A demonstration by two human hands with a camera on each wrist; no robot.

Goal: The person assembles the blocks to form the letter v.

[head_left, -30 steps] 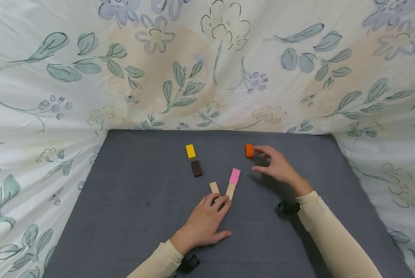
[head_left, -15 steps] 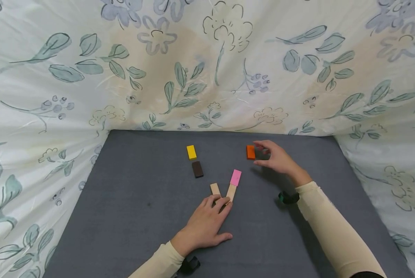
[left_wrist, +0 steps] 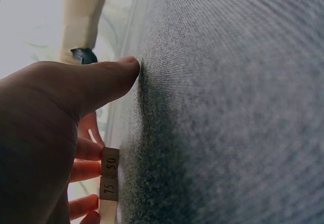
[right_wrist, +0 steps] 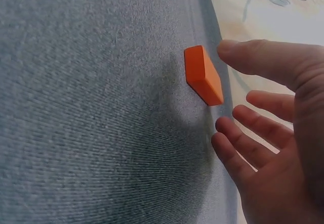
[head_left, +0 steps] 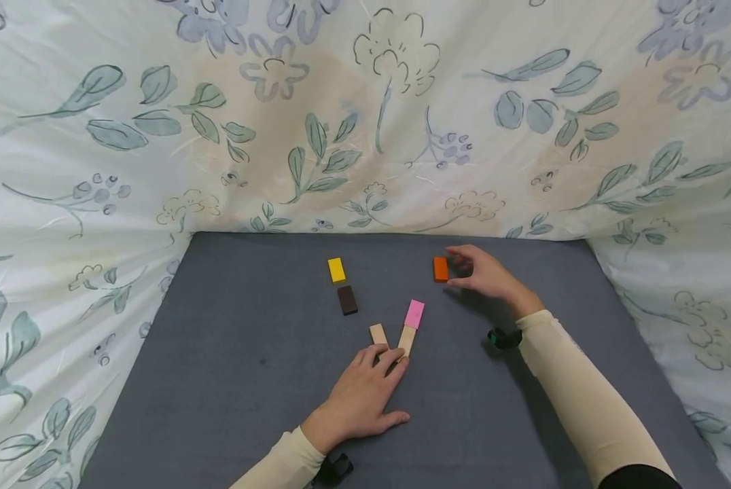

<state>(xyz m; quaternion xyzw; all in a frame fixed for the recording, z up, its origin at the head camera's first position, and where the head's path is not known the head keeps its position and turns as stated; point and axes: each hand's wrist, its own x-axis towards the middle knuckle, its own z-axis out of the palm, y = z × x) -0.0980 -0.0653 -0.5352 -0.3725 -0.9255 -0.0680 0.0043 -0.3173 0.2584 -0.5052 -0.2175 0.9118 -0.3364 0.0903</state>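
My left hand (head_left: 362, 394) lies low on the cloth with its fingers extended, fingertips resting at the near ends of two plain wooden blocks set in a V. In the left wrist view the ends of the wooden blocks (left_wrist: 109, 173) carry the numbers 50 and 75. A pink block (head_left: 414, 314) continues the right arm of the V. Farther back, an orange block (head_left: 441, 269) lies on the cloth. Beside its right side is my right hand (head_left: 484, 272), thumb and fingers parted; in the right wrist view the thumb tip is close to the orange block (right_wrist: 203, 76) and nothing is held.
A yellow block (head_left: 337, 270) and a dark brown block (head_left: 347, 300) lie in a line, left of the orange one. Grey cloth (head_left: 249, 407) covers the table. Floral fabric (head_left: 316, 136) hangs behind it and along both sides.
My right hand has shifted slightly at the orange block, its thumb rising closer to the block's near right corner. The left hand and the blocks stay where they were.
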